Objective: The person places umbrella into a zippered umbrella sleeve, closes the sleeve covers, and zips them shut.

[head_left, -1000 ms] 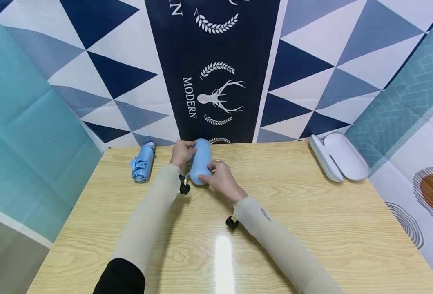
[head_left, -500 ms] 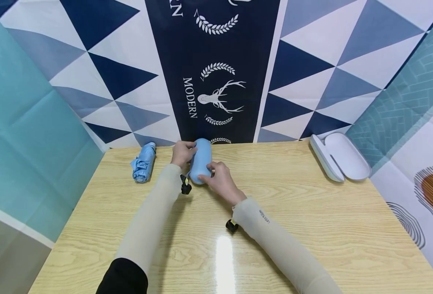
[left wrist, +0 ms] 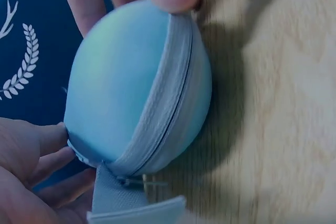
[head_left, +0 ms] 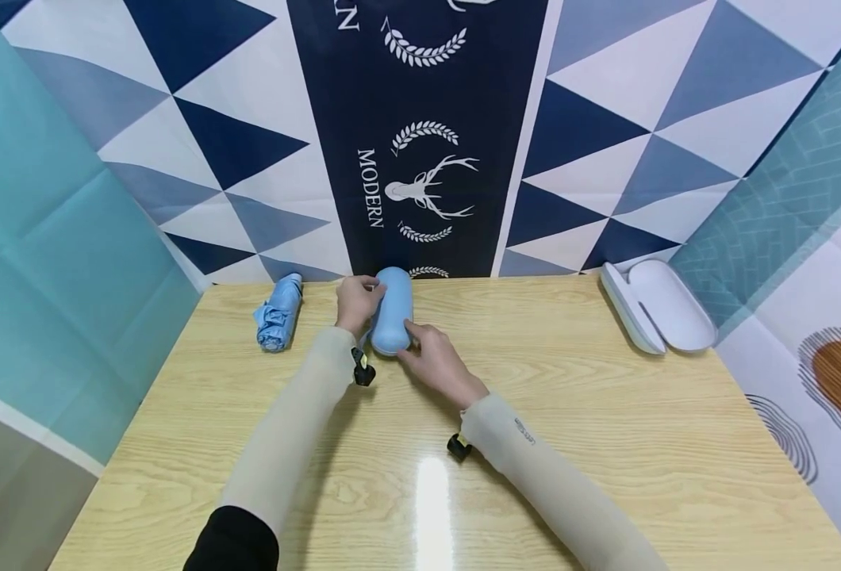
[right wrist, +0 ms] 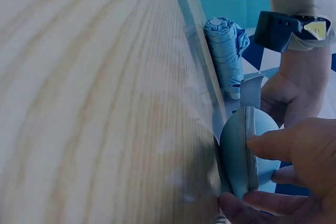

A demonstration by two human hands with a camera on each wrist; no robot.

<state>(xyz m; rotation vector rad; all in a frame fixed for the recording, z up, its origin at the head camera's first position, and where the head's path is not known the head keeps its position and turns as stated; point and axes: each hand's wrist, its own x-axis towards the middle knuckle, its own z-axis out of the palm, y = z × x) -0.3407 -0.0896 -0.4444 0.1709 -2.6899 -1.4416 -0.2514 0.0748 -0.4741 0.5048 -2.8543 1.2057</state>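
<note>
A light-blue zippered case (head_left: 393,309), rounded at both ends, lies on the table against the patterned back wall. My left hand (head_left: 358,303) holds its left side; in the left wrist view, those fingers (left wrist: 55,139) touch the shell beside a short fabric strap (left wrist: 121,195). At the near right end is my right hand (head_left: 438,361), its thumb and fingers about the case. The right wrist view shows that thumb (right wrist: 270,145) on the zip seam and the other fingers lower on the shell. The case looks closed; its underside is hidden.
A rolled blue folding umbrella (head_left: 280,313) lies to the left near the back edge. An open white two-part case (head_left: 666,305) sits at the back right corner. Patterned cloth walls border the wooden table (head_left: 570,412) behind and at both sides.
My right hand has shifted slightly right and toward me, its thumb sliding from the case's top to its near edge. The left hand and the case stay almost in place.
</note>
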